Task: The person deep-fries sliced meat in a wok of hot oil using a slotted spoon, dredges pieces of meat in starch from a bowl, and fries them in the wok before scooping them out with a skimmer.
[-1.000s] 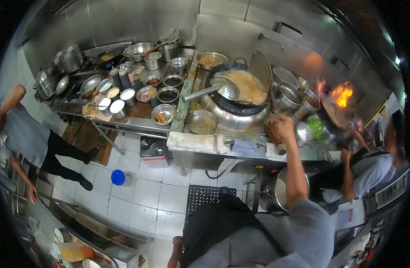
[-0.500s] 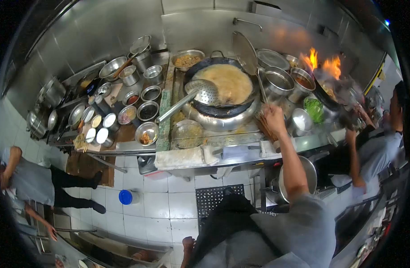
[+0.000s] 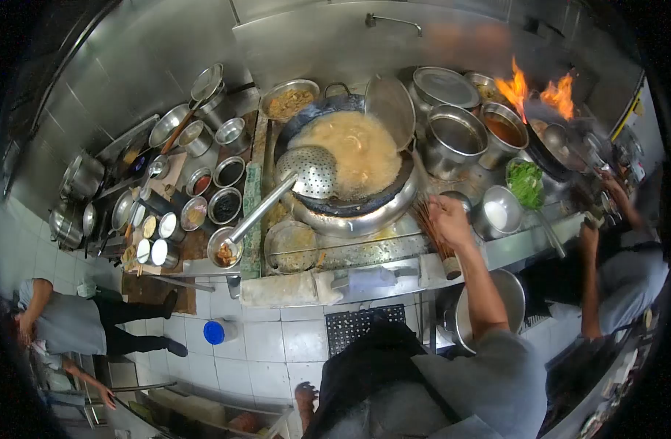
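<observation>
My right hand (image 3: 450, 221) is closed around the thin handle of a wide, flat skimmer (image 3: 391, 111), beside the stove's front edge. The skimmer's round head tilts over the right rim of a large wok (image 3: 406, 183) of bubbling, pale brown liquid (image 3: 361, 150). A perforated ladle (image 3: 308, 173) lies across the wok's left side, its long metal handle pointing down left, with no hand on it. Under my right hand is a bamboo brush (image 3: 436, 238). Low beside my body hangs my left hand (image 3: 306, 397), holding nothing, its fingers loosely apart.
Tall flames (image 3: 529, 91) rise behind a second wok (image 3: 548, 157), where a co-worker's hands (image 3: 606, 186) are. Steel pots (image 3: 452, 139) and a bowl of greens (image 3: 526, 183) stand between. Seasoning bowls (image 3: 228, 172) crowd the left. Another person (image 3: 65, 322) and a blue-lidded tub (image 3: 215, 333) are left.
My right hand has come down and towards me with the skimmer, whose head is lower, at the wok's rim. My left hand's fingers look more spread. The camera view has shifted slightly.
</observation>
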Motion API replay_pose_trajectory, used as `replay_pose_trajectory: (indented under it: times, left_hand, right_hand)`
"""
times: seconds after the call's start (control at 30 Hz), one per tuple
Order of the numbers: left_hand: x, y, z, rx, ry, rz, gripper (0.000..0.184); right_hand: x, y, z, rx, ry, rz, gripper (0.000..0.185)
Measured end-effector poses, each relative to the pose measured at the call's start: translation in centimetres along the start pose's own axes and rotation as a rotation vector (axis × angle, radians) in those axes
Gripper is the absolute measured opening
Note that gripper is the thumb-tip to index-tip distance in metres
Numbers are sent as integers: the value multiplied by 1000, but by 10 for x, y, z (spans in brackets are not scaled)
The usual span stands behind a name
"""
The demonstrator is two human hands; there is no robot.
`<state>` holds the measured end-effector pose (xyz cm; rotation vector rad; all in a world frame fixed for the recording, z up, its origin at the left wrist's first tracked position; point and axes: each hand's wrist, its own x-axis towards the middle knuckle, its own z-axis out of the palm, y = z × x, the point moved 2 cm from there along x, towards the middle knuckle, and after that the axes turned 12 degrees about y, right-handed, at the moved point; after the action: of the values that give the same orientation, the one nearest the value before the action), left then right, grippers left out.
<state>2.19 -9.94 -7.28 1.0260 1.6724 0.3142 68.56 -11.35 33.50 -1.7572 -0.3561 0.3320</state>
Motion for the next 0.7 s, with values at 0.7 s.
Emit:
replay_pose_trajectory:
  times: [0.7]
  left_hand:
    - [-44, 534, -54, -257, -56, 1070, 13]
  right_hand:
    - [-35, -13, 48, 754, -152, 534, 20]
